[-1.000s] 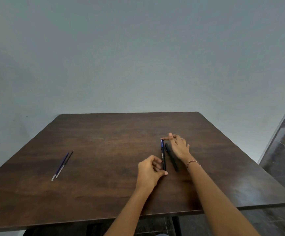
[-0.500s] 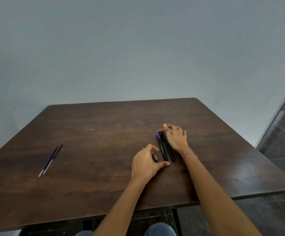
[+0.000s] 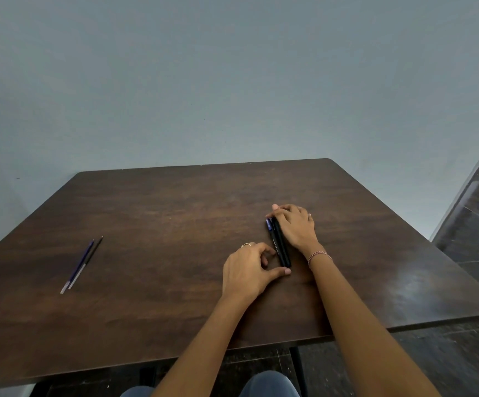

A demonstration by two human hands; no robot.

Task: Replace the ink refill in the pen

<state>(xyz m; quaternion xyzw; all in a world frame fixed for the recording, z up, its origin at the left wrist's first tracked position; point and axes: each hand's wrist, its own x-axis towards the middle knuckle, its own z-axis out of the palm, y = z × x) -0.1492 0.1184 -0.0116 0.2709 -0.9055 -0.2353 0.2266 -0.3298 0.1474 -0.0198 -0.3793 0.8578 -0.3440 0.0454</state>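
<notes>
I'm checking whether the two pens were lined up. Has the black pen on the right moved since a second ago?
Yes. The black pen has slid left across the table, closing the gap to the blue-capped pen.

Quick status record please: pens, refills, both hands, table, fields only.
pens: two, side by side, lying flat on the table, right of centre; the left one has a blue cap end
refills: two, side by side, near the table's left edge, untouched
left hand: resting on the table, thumb at the pens' near end, fingers curled; nothing lifted
right hand: laid along the pens' right side, fingertips at their far end
grip: neither hand has closed around a pen
task stage: pens not yet opened
</notes>
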